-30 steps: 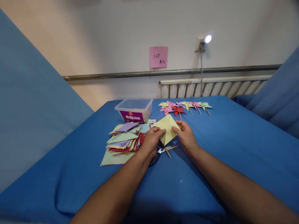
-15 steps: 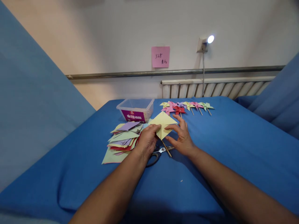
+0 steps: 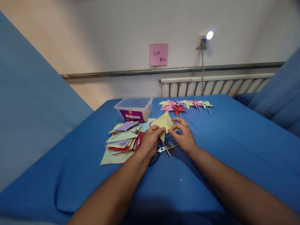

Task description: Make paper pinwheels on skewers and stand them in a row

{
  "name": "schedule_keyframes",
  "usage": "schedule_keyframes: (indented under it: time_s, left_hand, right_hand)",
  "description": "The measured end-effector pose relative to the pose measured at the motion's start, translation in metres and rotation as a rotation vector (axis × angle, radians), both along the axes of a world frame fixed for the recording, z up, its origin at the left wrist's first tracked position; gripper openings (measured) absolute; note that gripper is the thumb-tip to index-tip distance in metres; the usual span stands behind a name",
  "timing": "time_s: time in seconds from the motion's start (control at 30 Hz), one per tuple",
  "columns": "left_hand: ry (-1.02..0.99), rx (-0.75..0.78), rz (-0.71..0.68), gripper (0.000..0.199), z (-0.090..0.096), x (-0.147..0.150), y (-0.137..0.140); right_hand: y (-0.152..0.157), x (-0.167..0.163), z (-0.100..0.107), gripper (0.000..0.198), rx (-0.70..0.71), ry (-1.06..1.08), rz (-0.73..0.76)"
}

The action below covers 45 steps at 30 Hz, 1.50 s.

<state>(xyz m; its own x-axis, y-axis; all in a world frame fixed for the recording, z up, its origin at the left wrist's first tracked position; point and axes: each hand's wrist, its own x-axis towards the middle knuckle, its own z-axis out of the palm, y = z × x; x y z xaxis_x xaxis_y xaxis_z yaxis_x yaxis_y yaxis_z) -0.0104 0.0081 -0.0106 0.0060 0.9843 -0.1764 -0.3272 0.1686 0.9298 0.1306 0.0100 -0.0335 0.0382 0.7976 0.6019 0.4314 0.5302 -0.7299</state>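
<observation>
A yellow paper square (image 3: 163, 121) with cut corners is held up between my two hands. My left hand (image 3: 151, 139) pinches it near its middle, thumb on top. With thumb and fingertips, my right hand (image 3: 184, 134) grips its right side, and the paper there is bent inward. A thin wooden stick (image 3: 167, 149) slants down from beneath the paper; how it meets the paper is hidden. Below lie black-handled scissors (image 3: 161, 149), partly covered by my left hand and the stick. Left of my left hand stands a pile of coloured paper pieces (image 3: 123, 137).
A clear plastic box (image 3: 147, 113) with a purple label stands behind the paper pile. Several finished paper pinwheels (image 3: 178, 108) on sticks lie at the back of the blue cloth (image 3: 234, 150). A pink note (image 3: 158, 54) is on the wall above a metal rail (image 3: 131, 73).
My right hand has closed from spread fingers onto the right side of the yellow paper, which is now bent inward. My left hand keeps its pinch.
</observation>
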Motion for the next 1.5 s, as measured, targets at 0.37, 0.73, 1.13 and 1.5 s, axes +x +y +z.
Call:
schedule_keyframes:
  time_s: [0.37, 0.73, 1.13, 1.5]
  left_hand:
    - [0.04, -0.033, 0.01, 0.025, -0.002, 0.002, -0.001]
    - [0.059, -0.032, 0.018, 0.025, -0.002, 0.003, 0.0]
    - [0.09, -0.006, 0.026, 0.022, -0.006, 0.002, 0.002]
    - [0.106, -0.002, 0.014, 0.021, -0.006, 0.0, 0.001]
  right_hand:
    - [0.004, 0.0, -0.003, 0.012, -0.129, 0.002, 0.046]
    - [0.007, 0.0, -0.007, 0.011, -0.157, 0.022, 0.066]
    - [0.009, -0.001, -0.011, 0.011, -0.181, 0.028, 0.087]
    - [0.007, -0.003, -0.01, 0.012, -0.195, 0.031, 0.117]
